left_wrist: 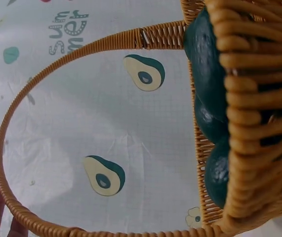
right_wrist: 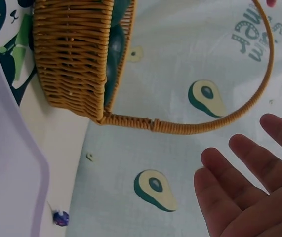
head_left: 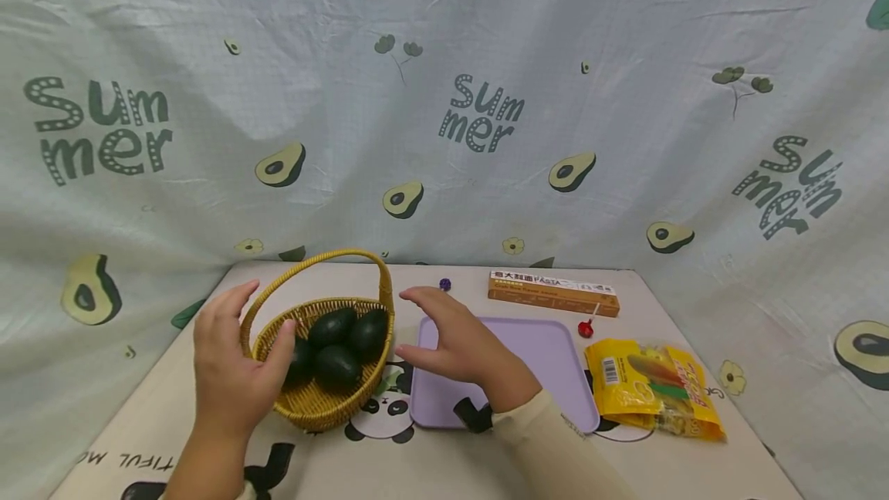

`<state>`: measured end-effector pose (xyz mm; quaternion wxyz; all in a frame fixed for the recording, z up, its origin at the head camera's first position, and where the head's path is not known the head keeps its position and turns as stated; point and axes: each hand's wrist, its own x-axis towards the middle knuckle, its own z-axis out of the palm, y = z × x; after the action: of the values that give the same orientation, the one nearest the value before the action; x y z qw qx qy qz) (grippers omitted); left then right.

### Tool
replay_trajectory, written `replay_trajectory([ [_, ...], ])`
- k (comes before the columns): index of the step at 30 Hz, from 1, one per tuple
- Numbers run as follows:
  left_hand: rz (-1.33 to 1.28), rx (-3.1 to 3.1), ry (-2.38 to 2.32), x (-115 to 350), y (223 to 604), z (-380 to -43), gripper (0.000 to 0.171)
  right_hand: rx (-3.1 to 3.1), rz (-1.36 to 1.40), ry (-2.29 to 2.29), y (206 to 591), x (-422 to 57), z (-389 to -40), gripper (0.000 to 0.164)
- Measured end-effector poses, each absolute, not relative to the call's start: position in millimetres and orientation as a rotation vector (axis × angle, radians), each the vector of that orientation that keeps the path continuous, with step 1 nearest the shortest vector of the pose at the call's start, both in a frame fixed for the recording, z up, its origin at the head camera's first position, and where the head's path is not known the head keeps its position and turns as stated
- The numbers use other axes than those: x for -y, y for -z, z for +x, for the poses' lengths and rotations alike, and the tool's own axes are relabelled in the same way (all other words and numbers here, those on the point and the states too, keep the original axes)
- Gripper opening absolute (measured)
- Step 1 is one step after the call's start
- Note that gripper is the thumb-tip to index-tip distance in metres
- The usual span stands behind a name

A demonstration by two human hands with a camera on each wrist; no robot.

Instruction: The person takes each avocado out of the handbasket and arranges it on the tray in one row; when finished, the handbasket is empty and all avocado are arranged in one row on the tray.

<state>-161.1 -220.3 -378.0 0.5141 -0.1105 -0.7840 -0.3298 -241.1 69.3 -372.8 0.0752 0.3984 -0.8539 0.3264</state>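
A yellow-brown wicker basket [head_left: 326,411] with a tall arched handle [head_left: 316,257] stands at the left of the table. Several dark green avocados [head_left: 338,367] lie inside it. My left hand [head_left: 236,365] is at the basket's left side, fingers raised and thumb spread, overlapping the rim in the head view. On the other side, my right hand [head_left: 461,342] hovers above the tray's left part, its fingers and thumb pointing at the basket with nothing between them. In the right wrist view the fingers [right_wrist: 229,197] are apart from the handle.
Right of the basket lies a lilac tray [head_left: 542,353]. Behind it are a brown pasta box [head_left: 552,295] and a small purple wrapped candy [head_left: 445,284]. A red lollipop [head_left: 586,328] and a yellow snack bag [head_left: 656,388] lie to the right. A printed cloth [head_left: 444,37] hangs behind the table.
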Motion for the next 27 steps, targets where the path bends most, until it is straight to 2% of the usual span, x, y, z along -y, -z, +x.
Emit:
replay_trajectory([
  [7,-0.159,2.013,0.891,229,386,-153,0.073,2.653,1.190,-0.990,377,-50,-252,0.071],
  [14,-0.058,2.084,0.932,236,391,-148,0.067,2.777,1.135,-0.987,374,-34,-261,0.073],
  [21,0.059,2.163,0.992,239,396,-142,0.064,2.823,1.156,-0.929,373,-18,-271,0.066],
  [27,0.055,2.182,0.988,242,404,-143,0.056,2.892,1.154,-0.927,373,-7,-279,0.062],
])
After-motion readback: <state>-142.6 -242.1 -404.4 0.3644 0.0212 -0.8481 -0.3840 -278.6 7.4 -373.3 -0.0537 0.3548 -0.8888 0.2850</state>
